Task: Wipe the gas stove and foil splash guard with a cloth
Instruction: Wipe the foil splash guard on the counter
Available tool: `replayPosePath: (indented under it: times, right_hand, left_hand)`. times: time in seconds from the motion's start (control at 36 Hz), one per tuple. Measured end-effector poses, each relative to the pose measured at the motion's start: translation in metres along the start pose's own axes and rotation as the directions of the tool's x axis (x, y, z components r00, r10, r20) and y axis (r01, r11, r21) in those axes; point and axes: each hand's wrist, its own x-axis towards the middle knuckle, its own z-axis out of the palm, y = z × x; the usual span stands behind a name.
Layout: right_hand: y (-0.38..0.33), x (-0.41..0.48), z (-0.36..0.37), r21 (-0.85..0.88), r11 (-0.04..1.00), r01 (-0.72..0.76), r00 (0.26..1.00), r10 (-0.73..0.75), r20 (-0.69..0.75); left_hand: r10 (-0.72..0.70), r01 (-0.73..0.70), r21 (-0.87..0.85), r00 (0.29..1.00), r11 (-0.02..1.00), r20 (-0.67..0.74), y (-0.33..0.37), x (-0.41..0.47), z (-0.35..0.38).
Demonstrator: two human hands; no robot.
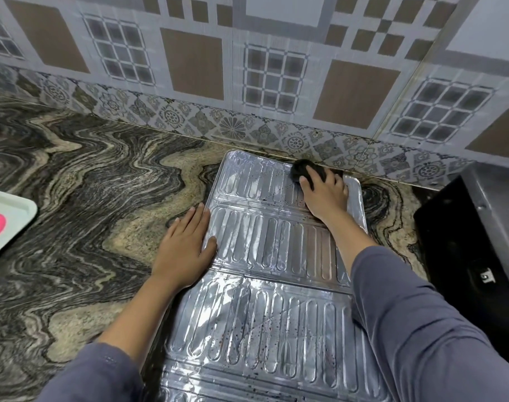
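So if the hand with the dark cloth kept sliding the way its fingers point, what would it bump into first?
Probably the tiled wall. The right hand pushes the cloth at the foil guard's far edge, and only a thin strip of counter seems to lie between.

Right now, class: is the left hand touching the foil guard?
Touching. The head view shows the left hand flat, thumb pressed on the foil guard's edge.

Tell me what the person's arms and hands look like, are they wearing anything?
Both arms wear long, soft blue-grey sleeves, pushed up so the forearms show. The left hand and the right hand are bare: no gloves, and no rings, watch or bracelets that I can see. The sleeve cloth is plain, with tiny dots near the left cuff.
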Motion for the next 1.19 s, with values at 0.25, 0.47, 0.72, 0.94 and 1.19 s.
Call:
replayPosePath:
  times: [0.25,0.47,0.72,0.94,1.19]
  right_hand:
    - [-0.028,0.002,0.009,0.018,0.996,0.087,0.996,-0.088,0.015]
    - [-0.053,0.002,0.018,0.025,0.983,0.179,0.983,-0.18,0.039]
    - [-0.091,0.01,0.028,0.031,0.962,0.273,0.957,-0.274,0.097]
    - [-0.125,0.015,0.039,-0.023,0.908,0.419,0.899,-0.412,0.151]
    - [-0.096,0.016,0.022,-0.014,0.739,0.674,0.719,-0.651,0.243]
  left_hand:
    - [0.002,-0.002,-0.023,1.0,1.0,-0.005,0.002,-0.001,-0.002]
    - [0.0,0.0,-0.009,1.0,1.0,0.001,0.001,-0.001,-0.002]
    - [-0.002,0.001,-0.052,1.0,0.999,-0.001,0.0,-0.001,-0.001]
    - [-0.008,0.007,-0.06,1.0,0.998,-0.021,0.0,-0.001,0.002]
    - [-0.011,0.009,-0.053,0.999,0.999,-0.034,0.0,-0.001,0.005]
